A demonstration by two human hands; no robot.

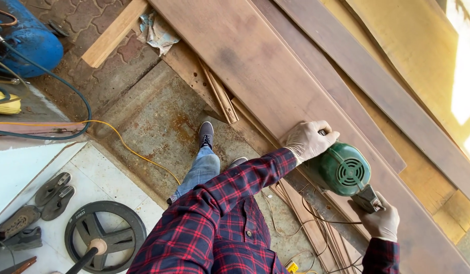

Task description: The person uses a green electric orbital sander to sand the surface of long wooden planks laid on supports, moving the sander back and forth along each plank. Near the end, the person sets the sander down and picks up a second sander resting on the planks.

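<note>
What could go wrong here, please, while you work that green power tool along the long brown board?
1. The thin power cord trails right below the green power tool and could snag or get cut.
2. Loose cables and wood strips lie near the shoe: a tripping risk.
3. The left hand rests where tool meets board; a slip might hurt it.

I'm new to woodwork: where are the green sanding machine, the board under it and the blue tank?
green sanding machine (pixel 341 172), head view, vented motor housing
board (pixel 245 56), head view, bare upper face
blue tank (pixel 34 43), head view, rounded side
</note>
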